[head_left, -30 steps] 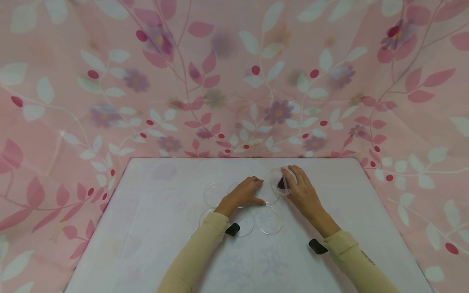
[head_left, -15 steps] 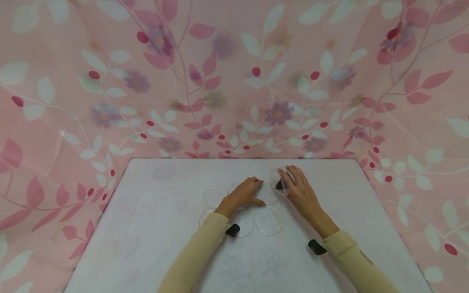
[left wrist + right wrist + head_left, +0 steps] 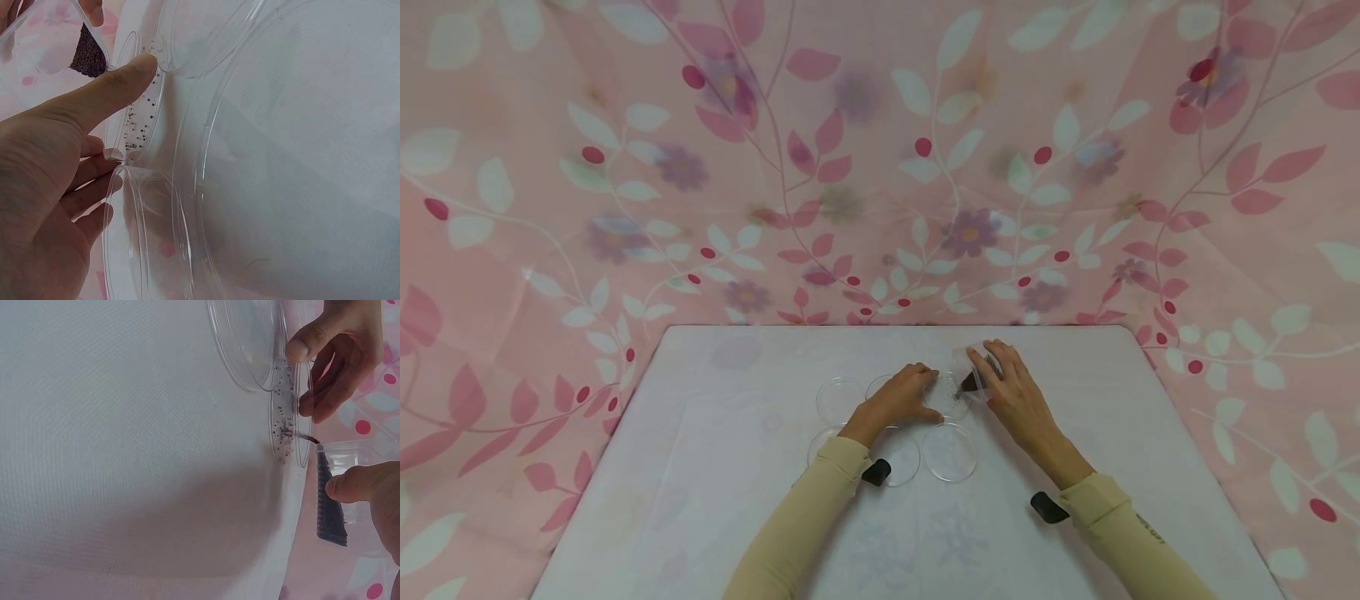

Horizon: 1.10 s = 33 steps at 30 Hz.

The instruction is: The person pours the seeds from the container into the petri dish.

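The clear plastic cup (image 3: pixel 976 369), thin-walled and partly filled with small dark seeds (image 3: pixel 329 512), sits tipped in your right hand (image 3: pixel 1011 392) at about one o'clock from the table's (image 3: pixel 737 500) centre. Your fingers and thumb curl around its wall, and its lip leans over a shallow clear dish (image 3: pixel 950 397), where seeds trickle out and scatter as dark specks. Judging by its look, the cup is light, a little flexible and slick, so it is best held around the middle of its wall with an even, gentle squeeze; pressing hard would likely buckle it and spill seeds.

Your left hand (image 3: pixel 901 397) lies just left of that dish, at twelve o'clock. Its thumb (image 3: pixel 106 94) is straight and presses the dish's rim, while the other fingers bend loosely against it, steadying it.

The dish is round, low-walled, rigid and transparent, probably brittle and easy to slide on the smooth white tablecloth. More empty dishes (image 3: pixel 950 451) of the same kind lie touching or just beside it, toward six and nine o'clock. A pink floral curtain (image 3: pixel 880 167) hangs behind the table.
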Each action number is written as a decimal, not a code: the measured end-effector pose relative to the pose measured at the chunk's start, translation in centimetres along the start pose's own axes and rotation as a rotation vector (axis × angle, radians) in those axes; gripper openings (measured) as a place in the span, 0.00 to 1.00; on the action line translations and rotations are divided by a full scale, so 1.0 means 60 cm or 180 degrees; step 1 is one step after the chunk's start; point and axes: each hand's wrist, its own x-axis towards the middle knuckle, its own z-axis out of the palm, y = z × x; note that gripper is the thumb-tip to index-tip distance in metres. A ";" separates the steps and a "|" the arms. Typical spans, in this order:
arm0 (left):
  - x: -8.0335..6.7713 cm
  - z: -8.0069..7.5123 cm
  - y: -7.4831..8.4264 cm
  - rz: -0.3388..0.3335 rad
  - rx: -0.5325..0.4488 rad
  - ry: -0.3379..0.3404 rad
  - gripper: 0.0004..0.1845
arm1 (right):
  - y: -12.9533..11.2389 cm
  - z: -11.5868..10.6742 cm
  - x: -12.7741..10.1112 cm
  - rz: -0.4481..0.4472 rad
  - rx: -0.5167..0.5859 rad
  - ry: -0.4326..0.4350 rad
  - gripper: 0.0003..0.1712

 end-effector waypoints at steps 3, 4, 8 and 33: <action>0.000 -0.001 0.000 0.0009 0.0012 -0.0004 0.46 | 0.000 0.001 -0.001 0.0007 0.0008 -0.0007 0.69; 0.000 0.000 0.000 0.0015 0.0013 -0.0005 0.46 | 0.000 0.001 -0.001 0.0007 0.0005 -0.0011 0.69; 0.000 0.000 0.000 0.0013 -0.0007 -0.0009 0.46 | 0.001 0.003 -0.002 -0.0010 -0.0014 -0.0015 0.68; 0.005 0.005 -0.004 0.0042 0.0044 -0.0011 0.46 | 0.002 0.003 -0.007 0.0113 0.0150 0.0089 0.65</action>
